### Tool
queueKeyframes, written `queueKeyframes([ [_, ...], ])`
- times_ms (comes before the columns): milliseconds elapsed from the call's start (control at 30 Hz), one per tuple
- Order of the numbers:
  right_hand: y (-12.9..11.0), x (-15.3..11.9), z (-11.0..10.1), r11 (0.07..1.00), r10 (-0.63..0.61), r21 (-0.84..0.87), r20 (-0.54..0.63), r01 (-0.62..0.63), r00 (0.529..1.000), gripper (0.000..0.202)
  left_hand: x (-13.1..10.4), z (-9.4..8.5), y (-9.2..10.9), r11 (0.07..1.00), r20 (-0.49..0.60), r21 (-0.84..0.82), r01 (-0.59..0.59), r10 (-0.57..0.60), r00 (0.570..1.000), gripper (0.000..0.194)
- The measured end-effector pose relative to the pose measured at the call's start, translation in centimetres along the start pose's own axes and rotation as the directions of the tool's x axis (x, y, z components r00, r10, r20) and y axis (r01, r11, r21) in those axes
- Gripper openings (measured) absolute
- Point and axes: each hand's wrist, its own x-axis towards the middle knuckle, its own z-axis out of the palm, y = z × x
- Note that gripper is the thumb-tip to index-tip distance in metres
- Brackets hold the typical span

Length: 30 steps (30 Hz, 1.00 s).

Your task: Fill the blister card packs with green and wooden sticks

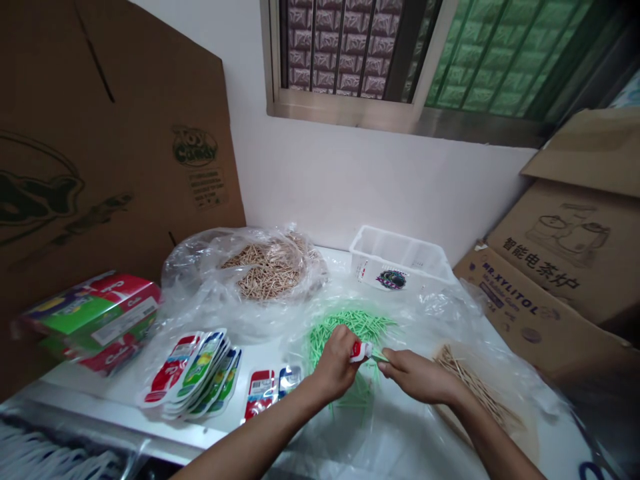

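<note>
Over a heap of thin green sticks [367, 323], my left hand [336, 360] is closed around a small red-and-white packet [359, 351]. The packet's white end points to the right. My right hand [414, 375] pinches a few green sticks [378, 356] at that end. Whether their tips are inside the packet, I cannot tell. More green sticks lie under my hands on clear plastic. To the left, a fanned stack of flat red, green and blue printed packets [200, 373] lies on the table, with two more packets [270, 390] beside my left forearm.
Brown sticks fill an open clear bag [267, 270] at the back. A white plastic basket [400, 257] stands behind. Brown sticks [475, 387] lie at right. A printed red-green carton [100, 317] sits at left. Cardboard boxes [150, 120] flank the white table [180, 437].
</note>
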Motion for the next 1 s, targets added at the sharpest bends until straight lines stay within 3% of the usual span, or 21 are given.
queueKeyframes([
  [133,-0.2,0.1,0.0,0.995,0.029,-0.100,0.045,-0.025,0.999,0.029,-0.4,0.1,0.0,0.999,0.003,0.024,-0.048,0.048,0.999,0.006],
  [367,-1.7,-0.4,0.8,0.931,0.080,-0.354,-0.032,-0.087,0.996,0.021,-0.8,0.8,0.3,0.986,0.005,0.163,-0.024,0.024,1.000,0.012],
  [567,-2.8,0.0,0.4,0.908,0.088,-0.415,0.042,-0.063,0.995,0.057,-0.5,0.0,1.8,0.981,0.117,0.167,-0.095,0.076,0.990,0.021],
  [733,-2.3,1.0,-0.9,0.974,0.000,-0.227,0.008,0.002,1.000,0.066,-0.2,0.1,2.3,1.000,0.220,-0.022,0.013,-0.008,0.976,0.019],
  [867,-1.1,1.1,-1.2,0.993,0.006,0.114,-0.096,0.006,0.995,0.063,-0.3,0.4,2.0,0.927,0.162,-0.302,0.223,-0.181,0.970,0.010],
  [1000,0.1,0.8,-0.4,0.800,0.092,0.600,-0.106,-0.010,0.990,0.042,-0.6,0.0,1.6,0.817,0.192,-0.491,0.304,-0.239,0.952,0.020],
])
